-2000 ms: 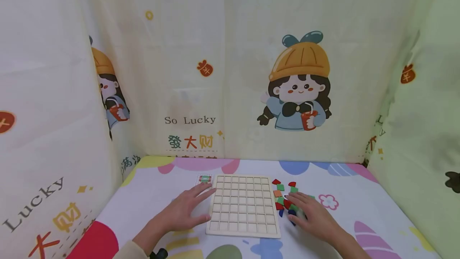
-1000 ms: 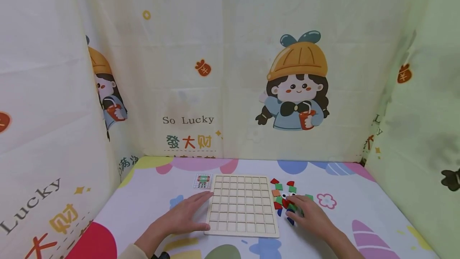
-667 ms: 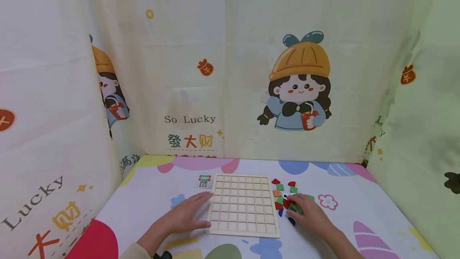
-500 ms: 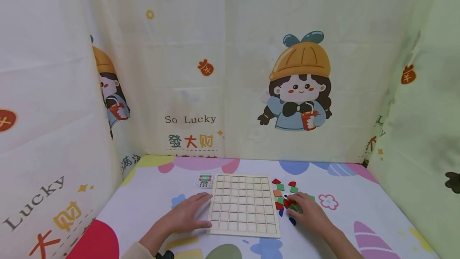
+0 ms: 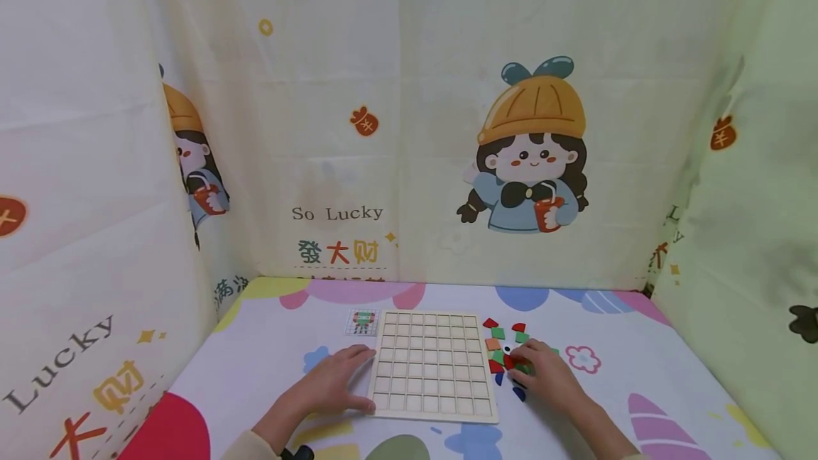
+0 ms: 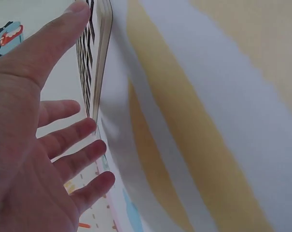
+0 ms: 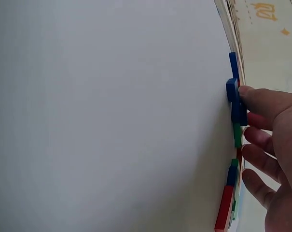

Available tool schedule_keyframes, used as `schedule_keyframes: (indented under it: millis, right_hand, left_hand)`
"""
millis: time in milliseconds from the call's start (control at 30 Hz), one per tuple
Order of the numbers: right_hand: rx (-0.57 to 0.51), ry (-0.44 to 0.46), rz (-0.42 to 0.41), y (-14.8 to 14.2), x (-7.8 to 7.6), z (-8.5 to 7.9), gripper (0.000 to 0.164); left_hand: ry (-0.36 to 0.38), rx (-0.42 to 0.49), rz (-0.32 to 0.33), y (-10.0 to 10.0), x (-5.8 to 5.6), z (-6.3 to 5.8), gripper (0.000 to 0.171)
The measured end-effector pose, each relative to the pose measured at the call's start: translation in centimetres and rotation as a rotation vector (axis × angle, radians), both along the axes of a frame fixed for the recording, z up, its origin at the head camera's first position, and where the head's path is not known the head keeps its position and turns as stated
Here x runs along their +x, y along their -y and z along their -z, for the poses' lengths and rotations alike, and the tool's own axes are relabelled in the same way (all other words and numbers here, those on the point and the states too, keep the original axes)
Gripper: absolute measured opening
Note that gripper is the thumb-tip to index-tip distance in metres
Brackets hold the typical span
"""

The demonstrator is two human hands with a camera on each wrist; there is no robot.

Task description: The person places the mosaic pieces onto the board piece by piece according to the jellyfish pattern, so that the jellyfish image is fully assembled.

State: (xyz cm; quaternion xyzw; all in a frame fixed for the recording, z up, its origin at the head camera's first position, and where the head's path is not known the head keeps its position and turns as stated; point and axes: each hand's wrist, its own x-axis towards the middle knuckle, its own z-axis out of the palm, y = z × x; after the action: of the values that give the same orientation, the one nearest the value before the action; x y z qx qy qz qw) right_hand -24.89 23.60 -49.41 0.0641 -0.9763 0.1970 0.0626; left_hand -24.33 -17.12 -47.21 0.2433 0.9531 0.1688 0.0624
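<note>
In the head view my left hand (image 5: 335,380) rests at the left side of a pale wooden grid board (image 5: 434,364), fingers spread and the thumb at its lower left edge. The left wrist view has the fingers (image 6: 80,145) apart, with the board's rim behind the thumb. My right hand (image 5: 551,375) is over a loose cluster of small coloured pieces right of the board. Its thumb and index finger are bent, and a green piece (image 5: 521,369) shows between them. In the right wrist view the thumb tip is right at blue pieces (image 7: 232,90), hiding part of them.
A small picture card (image 5: 363,321) with a robot figure lies beside the board's top left corner. Red, green and orange pieces (image 5: 493,343) lie along the board's right edge. A printed cloth wall (image 5: 428,126) stands behind the patterned table.
The right hand's fingers have drawn in from a flatter spread over the pieces. The left hand has slid slightly down along the board's edge, uncovering the picture card. The board stays put.
</note>
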Motion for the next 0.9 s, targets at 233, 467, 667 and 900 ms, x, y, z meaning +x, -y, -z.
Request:
schedule_keyframes:
  millis: [233,467,667,900]
  right_hand:
    - [-0.002,-0.008,0.01,0.21,-0.3,0.04,0.027]
    - [-0.019,0.021,0.023,0.4,-0.56,0.07,0.025]
    - [-0.031,0.011,0.024,0.6,-0.73,0.16,0.023]
    - [-0.012,-0.02,0.026,0.96,-0.83,0.21,0.021]
  left_hand:
    - [0.016,-0.004,-0.011,-0.13,-0.01,0.04,0.094]
    - [0.015,-0.001,-0.007,-0.13,-0.1,0.2,0.093]
    - [0.029,-0.013,-0.008,-0.32,-0.17,0.03,0.092]
    - [0.042,-0.017,-0.017,-0.29,-0.23,-0.11,0.092]
